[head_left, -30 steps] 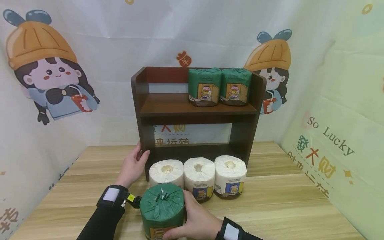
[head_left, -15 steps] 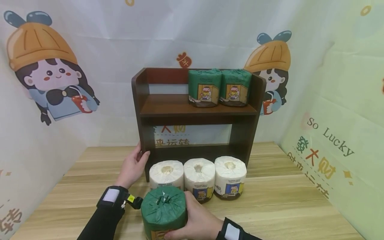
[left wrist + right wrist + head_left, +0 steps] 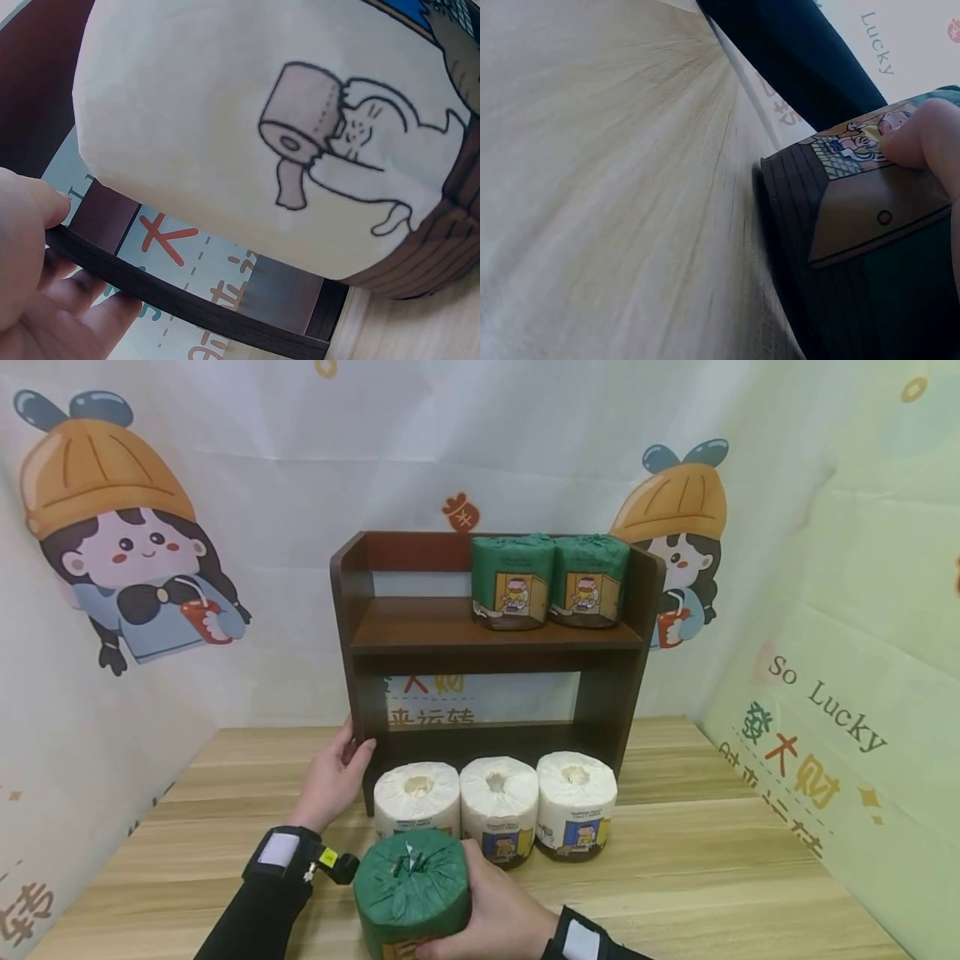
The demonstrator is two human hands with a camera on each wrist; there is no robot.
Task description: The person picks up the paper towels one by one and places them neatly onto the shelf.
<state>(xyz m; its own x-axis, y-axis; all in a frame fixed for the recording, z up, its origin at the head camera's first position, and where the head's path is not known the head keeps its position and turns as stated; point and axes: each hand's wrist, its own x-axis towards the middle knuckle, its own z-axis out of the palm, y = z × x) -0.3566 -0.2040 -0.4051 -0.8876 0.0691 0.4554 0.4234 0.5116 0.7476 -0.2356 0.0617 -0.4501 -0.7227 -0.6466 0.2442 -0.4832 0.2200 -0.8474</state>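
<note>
A green-wrapped toilet paper roll (image 3: 411, 893) is in my right hand (image 3: 498, 906) at the front of the table; thumb and fingers hold it round its right side. The right wrist view shows the roll's dark base (image 3: 795, 195) close over the wood, with the thumb on its printed label. My left hand (image 3: 333, 777) grips the left side panel of a dark brown two-tier shelf (image 3: 495, 650), thumb inside and fingers outside in the left wrist view. Three white-wrapped toilet paper rolls (image 3: 498, 802) stand in a row before the shelf; the green one partly hides the left one.
Two green-wrapped toilet paper rolls (image 3: 551, 581) stand side by side at the right of the upper tier. The shelf stands on a wood-grain table (image 3: 697, 843). Behind it hangs a printed cloth backdrop (image 3: 300, 527), with another along the right side.
My right hand has brought the green roll slightly right and nearer to me. The left hand keeps its hold on the shelf, and the other rolls have stayed in place.
</note>
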